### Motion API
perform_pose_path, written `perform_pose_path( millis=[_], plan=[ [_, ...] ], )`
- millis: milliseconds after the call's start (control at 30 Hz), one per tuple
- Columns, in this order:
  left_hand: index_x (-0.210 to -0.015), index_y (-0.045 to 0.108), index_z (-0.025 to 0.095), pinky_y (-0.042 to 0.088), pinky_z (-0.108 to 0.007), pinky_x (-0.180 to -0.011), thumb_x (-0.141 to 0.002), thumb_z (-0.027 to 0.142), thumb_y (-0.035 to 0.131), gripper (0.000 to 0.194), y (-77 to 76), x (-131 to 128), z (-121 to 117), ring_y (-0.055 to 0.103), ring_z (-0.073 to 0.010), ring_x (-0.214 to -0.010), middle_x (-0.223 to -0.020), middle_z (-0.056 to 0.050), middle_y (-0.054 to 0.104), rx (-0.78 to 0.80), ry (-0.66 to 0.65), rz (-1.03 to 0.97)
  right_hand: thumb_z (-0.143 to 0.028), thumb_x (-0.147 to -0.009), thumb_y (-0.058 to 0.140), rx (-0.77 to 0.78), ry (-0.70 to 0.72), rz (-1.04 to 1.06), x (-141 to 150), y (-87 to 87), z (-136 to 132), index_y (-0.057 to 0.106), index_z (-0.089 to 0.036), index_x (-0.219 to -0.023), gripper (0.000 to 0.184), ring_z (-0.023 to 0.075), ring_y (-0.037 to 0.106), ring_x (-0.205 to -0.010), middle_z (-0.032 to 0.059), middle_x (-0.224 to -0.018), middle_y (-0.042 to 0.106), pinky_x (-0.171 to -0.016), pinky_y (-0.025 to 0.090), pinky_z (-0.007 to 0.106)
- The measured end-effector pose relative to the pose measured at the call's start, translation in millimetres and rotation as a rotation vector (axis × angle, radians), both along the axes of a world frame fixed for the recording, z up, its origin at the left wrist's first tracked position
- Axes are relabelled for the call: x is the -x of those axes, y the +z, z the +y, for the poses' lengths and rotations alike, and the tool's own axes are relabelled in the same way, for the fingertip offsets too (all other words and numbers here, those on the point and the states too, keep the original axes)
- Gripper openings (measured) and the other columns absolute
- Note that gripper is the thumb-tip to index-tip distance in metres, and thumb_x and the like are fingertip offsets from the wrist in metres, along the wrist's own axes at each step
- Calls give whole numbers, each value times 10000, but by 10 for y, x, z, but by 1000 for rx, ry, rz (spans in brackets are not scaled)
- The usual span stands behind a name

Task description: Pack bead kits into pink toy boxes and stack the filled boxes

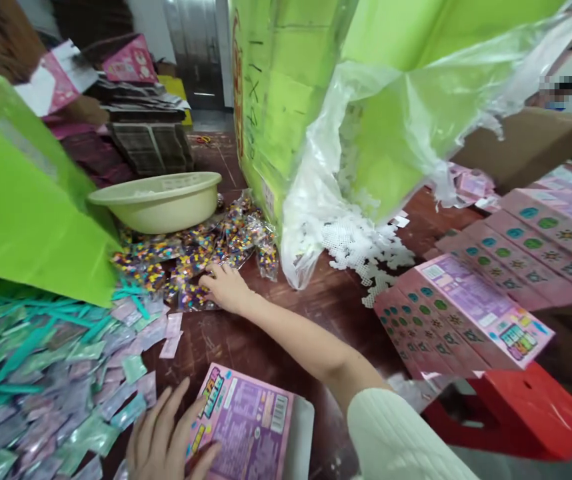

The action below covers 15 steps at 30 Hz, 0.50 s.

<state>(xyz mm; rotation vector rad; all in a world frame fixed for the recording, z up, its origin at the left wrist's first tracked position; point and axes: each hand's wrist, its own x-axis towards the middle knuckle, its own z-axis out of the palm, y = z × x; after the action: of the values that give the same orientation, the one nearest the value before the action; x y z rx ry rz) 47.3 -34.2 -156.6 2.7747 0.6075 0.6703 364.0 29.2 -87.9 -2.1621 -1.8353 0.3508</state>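
Green card forms one container (31, 207) at 9 o'clock; below it, at 8, teal strips (21, 347) and foil sachets (86, 400) lie heaped, too many to count. One cream basin (166, 210) stands at 10. At 7, the left hand (163, 433) lies with fingers spread, its grip unclenched on the one pink-purple box (251, 427) at 6. At 9, bead packets (166, 257) cover the worktop (311, 300), overlapping beyond counting. Just below centre, towards 8, the right hand (229, 287) reaches onto them; whether its grip has closed on one, I cannot tell. One more green container (281, 100) rises at 12. Towards 4, stacked boxes (481, 307), at least four, look finished, whereas the box at 6 seems unfinished, a white flap jutting from its right side; plenty of packets and sachets remain loose.
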Motion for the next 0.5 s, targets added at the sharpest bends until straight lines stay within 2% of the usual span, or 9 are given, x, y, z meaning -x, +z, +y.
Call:
perform_pose_path(
  millis=[67, 133, 233, 267, 333, 400, 467, 500],
  plan=[
    [-1572, 486, 314, 110, -612, -1298, -773, 479, 854, 895, 178, -195, 67, 418, -438, -1501, -1659, -127, 458, -35, -162, 121, -247, -1086, 525, -21, 85, 54, -67, -36, -281, 651, -289, -1288, 241, 272, 432, -1377, 50, -1610, 438, -1136, 383, 437],
    [-1643, 386, 313, -5, -630, -1309, -691, 529, 910, 1108, 348, -416, 78, 332, -443, -1561, -1700, -127, 389, 30, -316, 253, -195, -1085, 501, -37, 139, 133, -124, -56, -553, 673, -261, -1231, 235, 257, 468, -1350, 71, -1554, 509, -1146, 379, 433],
    [-1644, 384, 308, -9, -690, -1298, -711, 588, 874, 1091, 545, -711, 26, 261, -426, -1600, -1684, -124, 418, 229, -522, 485, -220, -1034, 623, -67, 150, 298, -235, -78, -946, 670, -191, -1147, 125, 240, 571, -1218, 106, -1300, 671, -1110, 422, 409],
    [-1643, 390, 283, -4, -697, -1298, -705, 604, 869, 1101, 590, -783, 5, 264, -423, -1599, -1650, -145, 468, 284, -560, 539, -257, -1010, 674, -77, 137, 360, -283, -88, -1079, 656, -177, -1163, 173, 230, 606, -1155, 101, -1228, 695, -1065, 459, 385],
    [-1637, 403, 205, 29, -708, -1299, -632, 606, 910, 1195, 665, -875, -38, 298, -448, -1580, -1574, -210, 536, 348, -569, 627, -353, -966, 741, -90, 105, 474, -388, -103, -1355, 631, -161, -1219, 336, 214, 655, -1067, 90, -1185, 712, -968, 517, 342],
    [-1624, 421, 148, 137, -720, -1288, -542, 531, 981, 1277, 741, -887, -67, 361, -494, -1535, -1525, -260, 555, 392, -488, 737, -482, -946, 745, -73, 81, 554, -507, -84, -1638, 655, -158, -1147, 392, 195, 692, -922, 59, -1069, 740, -833, 551, 299],
    [-1575, 506, 162, 322, -675, -1243, -540, 429, 1008, 1181, 818, -825, -62, 466, -500, -1459, -1505, -245, 565, 479, -348, 854, -602, -947, 691, -52, 25, 580, -677, -6, -1886, 665, -164, -1019, 445, 175, 684, -759, 22, -883, 733, -700, 544, 270],
    [-1528, 569, 188, 409, -626, -1199, -578, 398, 995, 1063, 850, -770, -40, 534, -477, -1402, -1482, -213, 583, 541, -290, 885, -644, -950, 658, -61, -67, 545, -797, 56, -1981, 663, -171, -999, 476, 170, 679, -729, 15, -852, 725, -672, 537, 262]
  ],
)
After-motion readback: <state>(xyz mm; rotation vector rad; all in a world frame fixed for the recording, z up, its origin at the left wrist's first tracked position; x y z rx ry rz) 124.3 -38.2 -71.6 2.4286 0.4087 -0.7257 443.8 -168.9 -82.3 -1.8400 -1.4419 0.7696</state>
